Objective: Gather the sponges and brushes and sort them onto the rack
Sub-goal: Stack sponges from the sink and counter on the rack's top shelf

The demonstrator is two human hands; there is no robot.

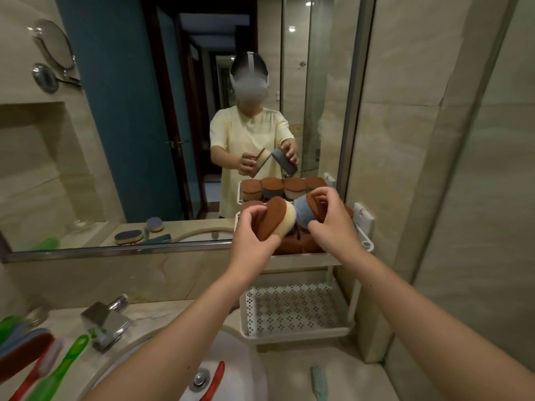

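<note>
The left hand (251, 227) grips a cream sponge (287, 220) and the right hand (330, 217) a grey sponge (302, 212), side by side just above the rack (364, 224).

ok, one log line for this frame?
phase: sorting | left hand: grips brown-and-cream oval sponge | right hand: grips blue-grey-and-brown oval sponge | where: above white plastic rack top tier

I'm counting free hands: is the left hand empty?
No, the left hand grips a cream sponge above the rack.
</note>
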